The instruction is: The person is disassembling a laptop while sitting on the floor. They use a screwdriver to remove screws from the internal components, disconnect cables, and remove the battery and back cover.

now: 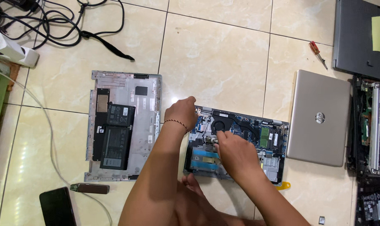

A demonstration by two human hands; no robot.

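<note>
Opened laptop (240,142): lies on the tiled floor (215,62) in front of the person, base cover off, with the fan, a copper heat pipe, a green memory stick and a blue-taped drive bay showing
Right hand (236,152): rests over the middle of the opened laptop, fingers pinched shut around a small silvery tool or part near the fan; what exactly it is cannot be told
Left hand (181,113): curled loosely at the laptop's upper left corner, touching the edge; whether it grips anything cannot be told
Wrist band (176,122): thin cord around the left wrist
Detached base panel (123,125): flat on the floor just left of the laptop, inner side up, carrying a black battery pack (114,138)
Closed silver laptop (319,117): just right of the opened one, lid up
Yellow pry pick (284,185): peeks out at the opened laptop's lower right corner
Red-handled screwdriver (317,52): on the floor above the closed silver laptop
Grey laptop (357,37): top right, with a yellow note stuck on it
Black phone (58,207): lower left, beside a dark slim stick-shaped object (90,188)
Black cables (64,25): tangled at the top left, near a white power strip (12,50)
Further opened machine (372,125): at the right edge, partly out of view
</note>
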